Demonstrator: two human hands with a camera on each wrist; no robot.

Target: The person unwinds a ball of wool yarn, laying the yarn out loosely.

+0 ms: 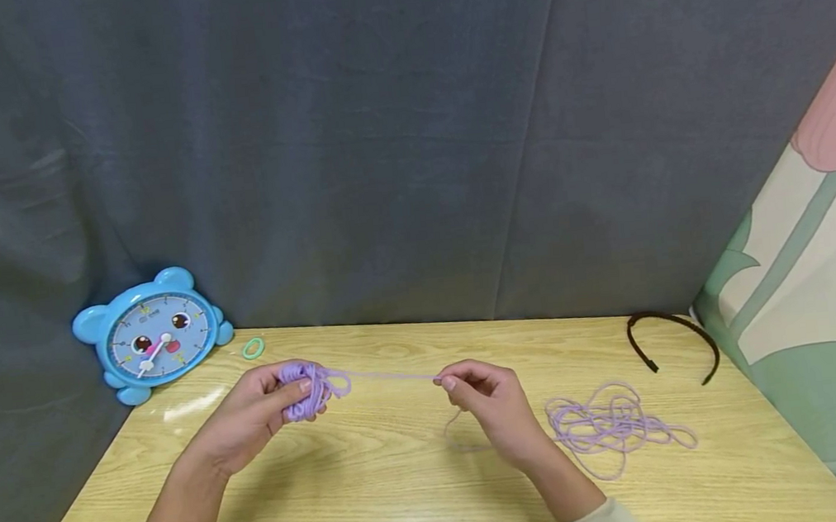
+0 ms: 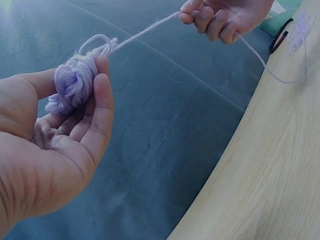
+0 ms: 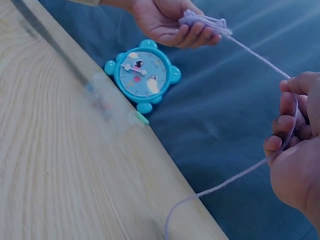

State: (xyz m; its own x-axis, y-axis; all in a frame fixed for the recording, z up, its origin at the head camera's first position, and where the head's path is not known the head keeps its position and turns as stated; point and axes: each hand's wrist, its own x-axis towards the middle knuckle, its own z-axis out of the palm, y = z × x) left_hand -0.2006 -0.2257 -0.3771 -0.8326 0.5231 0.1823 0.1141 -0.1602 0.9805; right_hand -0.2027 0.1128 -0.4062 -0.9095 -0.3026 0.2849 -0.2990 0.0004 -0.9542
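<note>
My left hand (image 1: pixel 252 416) grips a small bundle of wound purple yarn (image 1: pixel 302 391), thumb on one side and fingers on the other. A loop of yarn sticks out from the bundle's right end. From there a taut strand (image 1: pixel 391 375) runs to my right hand (image 1: pixel 493 404), which pinches it between thumb and forefinger. In the right wrist view, the strand (image 3: pixel 235 177) passes across the palm and hangs down toward the table. Loose purple yarn (image 1: pixel 612 426) lies in a tangled heap on the table, right of my right hand.
A blue bear-shaped clock (image 1: pixel 159 337) leans at the table's back left. Beside it lies a small green ring (image 1: pixel 252 348). A black headband (image 1: pixel 669 318) rests at the back right. Behind the wooden table (image 1: pixel 379 496) hangs a dark curtain (image 1: pixel 349 151).
</note>
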